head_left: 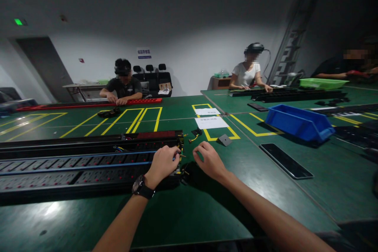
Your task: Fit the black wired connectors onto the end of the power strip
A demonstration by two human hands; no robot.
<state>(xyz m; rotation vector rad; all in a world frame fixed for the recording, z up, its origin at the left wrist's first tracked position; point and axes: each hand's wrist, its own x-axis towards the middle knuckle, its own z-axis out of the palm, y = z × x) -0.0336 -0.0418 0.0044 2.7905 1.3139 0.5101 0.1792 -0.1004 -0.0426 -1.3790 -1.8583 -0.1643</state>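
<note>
Long black socket strips (pixel 59 173) lie side by side on the green table (pixel 165 220), their ends near the middle. My left hand (pixel 165 161), a watch on its wrist, is over the strips' right end with its fingers curled by short yellow and green wires (pixel 182 153); what it grips, if anything, is too small to make out. To the right of the strip ends, my right hand (pixel 208 159) hovers with thumb and forefinger curved toward each other, touching nothing visible. A small grey plate (pixel 224 139) lies beyond it.
A blue bin (pixel 298 122) and a dark tablet (pixel 286 160) are on the right. White papers (pixel 211 122) lie ahead. Across the table two people work, one at a red rail (pixel 88 104), one near black rails (pixel 292 93); another sits far right.
</note>
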